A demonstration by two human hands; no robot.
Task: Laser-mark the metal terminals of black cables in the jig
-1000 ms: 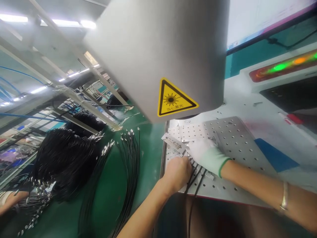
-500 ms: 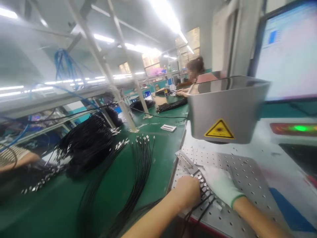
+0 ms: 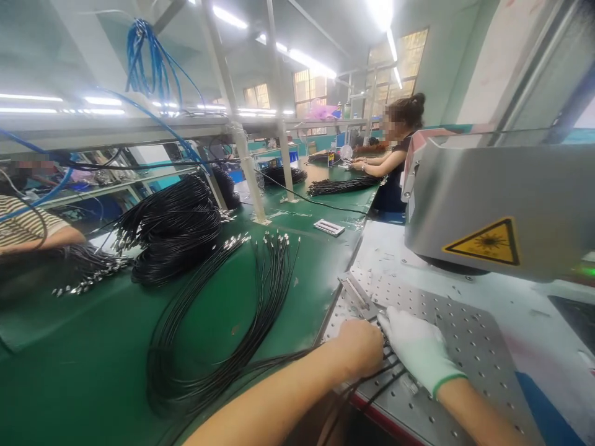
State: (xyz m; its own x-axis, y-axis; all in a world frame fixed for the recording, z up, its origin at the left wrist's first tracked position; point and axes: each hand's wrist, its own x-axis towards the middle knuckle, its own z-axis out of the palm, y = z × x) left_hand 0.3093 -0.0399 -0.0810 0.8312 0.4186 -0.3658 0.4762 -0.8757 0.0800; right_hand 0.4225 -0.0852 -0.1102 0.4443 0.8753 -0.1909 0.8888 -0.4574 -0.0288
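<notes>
Over a perforated metal plate [image 3: 469, 365], my bare left hand [image 3: 360, 348] is curled closed at the black cables [image 3: 388, 370], which pass out beneath it; its fingertips are hidden. My right hand [image 3: 416, 348], in a white glove with a green cuff, is closed close beside it, thumb and fingers drawn together. What its fingertips hold does not show. Both hands are at the near end of a slotted metal fixture [image 3: 359, 296] lying on the plate. The cable ends between the hands are mostly covered.
A grey machine head [image 3: 493, 204] with a yellow laser warning sign overhangs the plate. On the green table [image 3: 297, 310] lie looped black cables [image 3: 274, 291] with metal tips, a large cable pile [image 3: 176, 229] and a slotted block [image 3: 329, 228]. Co-workers sit at the left [image 3: 32, 229] and far side [image 3: 395, 155].
The view has swung left, so the monitor has nearly left the picture. My left hand has shifted slightly toward the gloved one and now covers connectors that showed between them.
</notes>
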